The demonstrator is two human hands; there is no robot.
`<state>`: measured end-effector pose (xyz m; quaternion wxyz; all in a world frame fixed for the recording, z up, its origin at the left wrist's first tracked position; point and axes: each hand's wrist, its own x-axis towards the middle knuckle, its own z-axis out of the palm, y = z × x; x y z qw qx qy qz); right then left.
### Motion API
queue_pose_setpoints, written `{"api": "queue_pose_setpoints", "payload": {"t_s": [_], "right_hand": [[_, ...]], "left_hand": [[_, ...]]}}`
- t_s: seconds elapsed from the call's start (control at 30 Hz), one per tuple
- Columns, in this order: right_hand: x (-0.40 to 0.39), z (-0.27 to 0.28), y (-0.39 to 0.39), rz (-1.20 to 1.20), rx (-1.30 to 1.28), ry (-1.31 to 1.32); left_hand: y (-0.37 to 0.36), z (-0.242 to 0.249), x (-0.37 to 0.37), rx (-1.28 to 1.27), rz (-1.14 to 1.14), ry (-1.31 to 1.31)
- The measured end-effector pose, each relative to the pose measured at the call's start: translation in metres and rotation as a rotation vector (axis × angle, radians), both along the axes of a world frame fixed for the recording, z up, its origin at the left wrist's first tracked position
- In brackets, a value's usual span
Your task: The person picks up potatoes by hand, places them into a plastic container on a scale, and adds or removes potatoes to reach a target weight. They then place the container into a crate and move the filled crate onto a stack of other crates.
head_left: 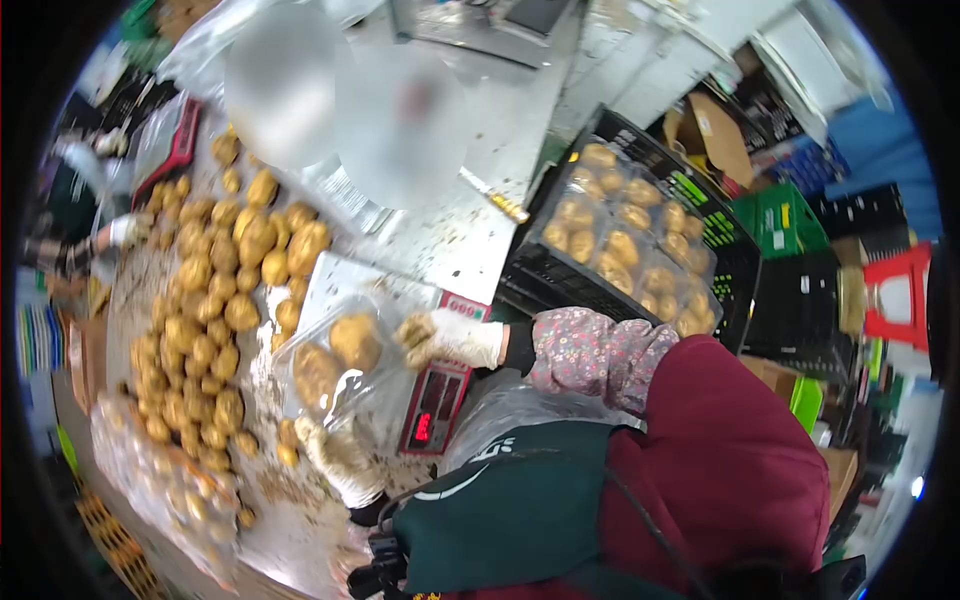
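Observation:
A clear plastic punnet (372,392) with large potatoes (355,341) in it sits over the pale plate of a red weighing scale (411,437), whose red digits are too blurred to read. My left hand (343,462), in a soiled white glove, has its fingers closed at the punnet's lower edge. At the upper right side of the punnet is my right hand (455,338), also gloved. Its brown-stained fingers are curled, and whatever they may grip is hidden. The right wrist lies across the scale's red frame.
Loose potatoes (205,345) are heaped on the table's left side, beside a plastic bag of potatoes (165,480). A black crate (742,285) with filled punnets stands right. Another person's gloved hand (130,230) is at the far left, near a second red scale (182,140).

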<state>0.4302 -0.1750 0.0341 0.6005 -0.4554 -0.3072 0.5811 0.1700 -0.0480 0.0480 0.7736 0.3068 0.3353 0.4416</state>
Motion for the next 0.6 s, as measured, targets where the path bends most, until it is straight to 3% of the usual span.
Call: {"api": "queue_pose_setpoints", "payload": {"t_s": [0.03,0.1,0.13,0.17,0.23,0.27,0.37,0.4,0.43,0.5,0.53,0.57,0.6], "right_hand": [[0.006,0.011,-0.003,0.071,-0.140,0.270],[0.038,0.034,-0.013,0.151,-0.130,0.260],[0.058,0.036,-0.018,0.089,-0.068,0.254],[0.079,0.027,-0.020,0.051,-0.083,0.236],[0.117,0.018,-0.030,0.068,-0.110,0.375],[0.120,0.054,-0.042,0.063,-0.088,0.344],[0.137,0.024,-0.061,0.164,-0.082,0.238],[0.130,0.089,-0.078,0.172,-0.148,-0.187],[0.134,0.059,-0.089,0.121,-0.021,0.039],[0.143,0.041,-0.138,-0.224,0.129,-0.340],[0.140,0.078,-0.156,-0.349,-0.050,0.358],[0.157,0.019,-0.195,-0.492,-0.218,0.491],[0.155,0.066,-0.223,-0.700,-0.271,0.390]], "left_hand": [[0.010,0.007,0.002,-0.011,-0.068,-0.001],[0.030,0.018,0.010,0.073,-0.207,-0.020],[0.035,0.030,0.021,-0.036,-0.176,0.005],[0.043,0.041,0.032,-0.033,-0.317,-0.056],[0.067,0.022,0.039,-0.034,-0.349,0.122],[0.062,0.036,0.065,-0.028,-0.379,0.117],[0.036,0.068,0.144,0.102,-0.611,0.154],[0.027,0.073,0.168,0.166,-0.729,0.157],[0.020,0.079,0.192,0.232,-0.844,0.159],[0.008,0.107,0.239,0.296,-1.009,0.164],[0.007,0.113,0.257,0.402,-1.022,0.156],[0.023,0.102,0.269,0.870,-0.875,0.363],[0.032,0.102,0.278,1.013,-0.750,0.554]]}}
